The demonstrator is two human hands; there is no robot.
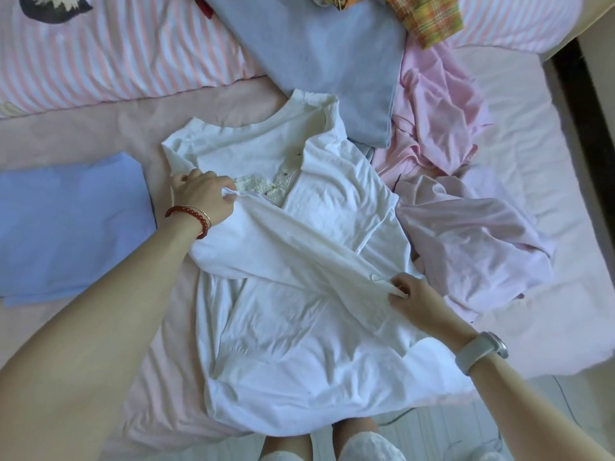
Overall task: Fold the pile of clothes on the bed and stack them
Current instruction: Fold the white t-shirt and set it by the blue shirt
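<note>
A white collared shirt (299,294) is spread face up on the pink bed sheet (66,134), its hem hanging over the bed's near edge. One sleeve is drawn diagonally across the chest, stretched between the two hands. The upper end of that fold is pinched in the left hand (203,197), fingers curled round the fabric just beside the lace-trimmed placket; a red bead bracelet (189,217) is worn on that wrist. The sleeve's cuff end is gripped by the right hand (416,301), fingers closed on the cloth near the shirt's right edge; a pale watch (482,351) is worn on that wrist. A folded light-blue garment (70,224) is laid flat to the left of the shirt, apart from it. A grey-blue garment (332,61) lies beyond the collar, a crumpled pink garment (459,207) is heaped to the right, touching the shirt, and a yellow plaid piece (429,15) is seen at the far edge. A pink striped quilt (116,61) lies at the upper left
</note>
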